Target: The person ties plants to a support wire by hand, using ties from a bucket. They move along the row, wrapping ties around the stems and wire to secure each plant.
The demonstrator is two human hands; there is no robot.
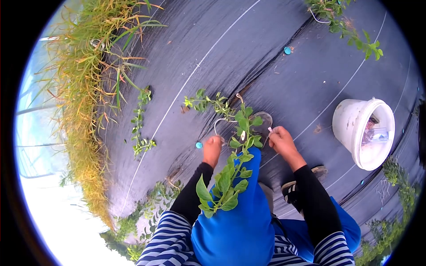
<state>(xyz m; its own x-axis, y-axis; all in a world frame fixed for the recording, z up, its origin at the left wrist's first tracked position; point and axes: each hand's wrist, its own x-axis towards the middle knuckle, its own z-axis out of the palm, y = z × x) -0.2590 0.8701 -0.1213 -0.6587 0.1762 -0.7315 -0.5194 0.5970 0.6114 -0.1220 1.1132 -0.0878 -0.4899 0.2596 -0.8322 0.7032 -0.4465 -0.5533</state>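
A leafy green plant (227, 179) rises between my hands, its long shoot leaning toward me in front of my blue clothing. On its left side my left hand (212, 151) is closed, fingers curled, at the lower end of a thin white cord (215, 126). That cord arcs from the plant's stem down to the hand. To the right of the plant, my right hand (282, 142) pinches a small whitish piece (270, 129) between thumb and finger; its kind is too small to tell. Another leafy branch (213, 103) spreads left from the plant's base.
A white bucket (346, 126) with packets inside stands at the right. Dark ground cover (177, 57) with white lines lies underfoot. Blue-green discs (287, 50) dot it. Tall grass (86, 88) edges the left; more plants (141, 119) grow around. My shoe (290, 193) is below.
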